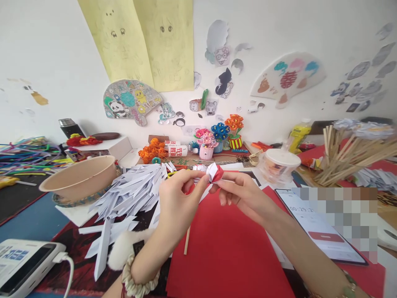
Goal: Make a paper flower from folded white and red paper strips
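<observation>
A small piece of folded white and red paper (214, 172) is held up between both hands, over the red paper sheets (226, 248). My left hand (182, 192) pinches its left side between thumb and index finger. On the right side, the fingertips of my right hand (243, 190) close on the same paper. Below my left hand a thin wooden stick (186, 242) points down; its upper end is hidden, so I cannot tell whether it is held. Behind and left of my left hand lies a heap of folded white paper strips (132, 190).
At the left are a beige bowl (77, 178) and a white power bank (29, 265) with a cable. To the right lie a tablet (319, 231) showing a timer, a lidded tub (281, 163) and a bundle of wooden sticks (350, 155). Small flower pots (206, 152) stand along the wall.
</observation>
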`<act>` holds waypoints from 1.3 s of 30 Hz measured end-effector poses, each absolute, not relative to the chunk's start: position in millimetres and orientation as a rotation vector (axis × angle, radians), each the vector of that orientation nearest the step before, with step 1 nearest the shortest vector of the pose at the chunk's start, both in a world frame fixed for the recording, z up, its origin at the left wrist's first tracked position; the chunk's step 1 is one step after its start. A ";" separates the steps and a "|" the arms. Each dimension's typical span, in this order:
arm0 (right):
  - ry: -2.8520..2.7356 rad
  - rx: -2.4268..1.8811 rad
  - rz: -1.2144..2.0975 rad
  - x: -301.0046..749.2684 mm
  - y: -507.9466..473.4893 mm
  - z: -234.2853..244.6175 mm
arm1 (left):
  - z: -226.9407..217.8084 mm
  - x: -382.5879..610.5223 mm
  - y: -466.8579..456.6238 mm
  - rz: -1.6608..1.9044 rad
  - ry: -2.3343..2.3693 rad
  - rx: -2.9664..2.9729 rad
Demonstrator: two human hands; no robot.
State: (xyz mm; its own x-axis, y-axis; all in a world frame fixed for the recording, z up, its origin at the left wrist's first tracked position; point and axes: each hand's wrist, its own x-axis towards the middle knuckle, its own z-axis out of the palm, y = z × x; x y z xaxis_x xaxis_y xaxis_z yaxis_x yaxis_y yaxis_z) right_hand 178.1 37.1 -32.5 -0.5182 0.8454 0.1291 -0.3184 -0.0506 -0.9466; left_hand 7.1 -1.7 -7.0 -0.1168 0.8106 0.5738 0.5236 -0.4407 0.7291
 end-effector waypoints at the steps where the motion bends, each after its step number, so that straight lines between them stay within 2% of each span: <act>1: -1.338 -0.604 1.712 177.6 36.9 -32.9 | -7.2 7.9 -3.1 1.612 1.502 1.952; 9: -1.329 -0.580 1.676 172.6 33.3 -33.5 | -8.2 11.6 -9.9 1.636 1.641 2.139; 16: -1.335 -0.602 1.614 168.1 29.7 -32.9 | -5.8 16.7 -12.2 1.686 1.593 1.901; 24: -1.238 -0.593 1.753 175.0 34.8 -33.0 | 4.5 -1.7 -3.0 1.329 1.261 1.443; 32: -1.243 -0.624 1.770 176.6 36.2 -34.5 | 15.6 -16.7 -1.0 1.324 1.385 1.774; 36: -1.220 -0.574 1.773 176.0 35.7 -33.5 | 11.9 -13.0 0.0 1.177 1.217 1.660; 39: -1.238 -0.556 1.755 176.4 35.1 -32.9 | 6.6 -8.9 -0.6 1.211 1.110 1.599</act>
State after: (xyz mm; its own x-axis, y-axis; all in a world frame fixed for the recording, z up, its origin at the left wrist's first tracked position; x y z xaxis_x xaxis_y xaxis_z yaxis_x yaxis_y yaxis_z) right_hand 176.4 35.1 -32.9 -0.5026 0.8551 0.1271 -0.4064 -0.1039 -0.9078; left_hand -8.9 -0.6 6.6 0.1475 0.9574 0.2483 0.1641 -0.2712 0.9484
